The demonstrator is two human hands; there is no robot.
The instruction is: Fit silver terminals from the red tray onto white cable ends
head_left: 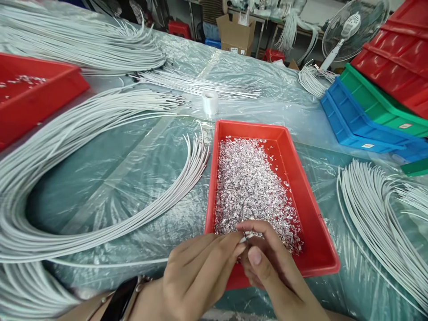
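Observation:
Over the near edge of the red tray (314,191), my left hand (200,267) pinches a white cable (110,265) close to its end. From the left side of the table the cable runs into that hand. My right hand (274,267) meets it at the cable's tip, thumb and fingers closed in; what lies between them is too small and partly hidden to make out. A heap of small shiny metal pieces (250,187) covers most of the tray's floor. Beside the tray, a bent bundle of white cables (160,203) ends near its left wall.
Another red tray (43,102) stands at left, below a large cable bundle (100,44). A tape roll (210,103) sits behind the middle tray. At right are stacked blue bins (361,125), a green bin (377,96) and more cables (377,214). Plastic film covers the table.

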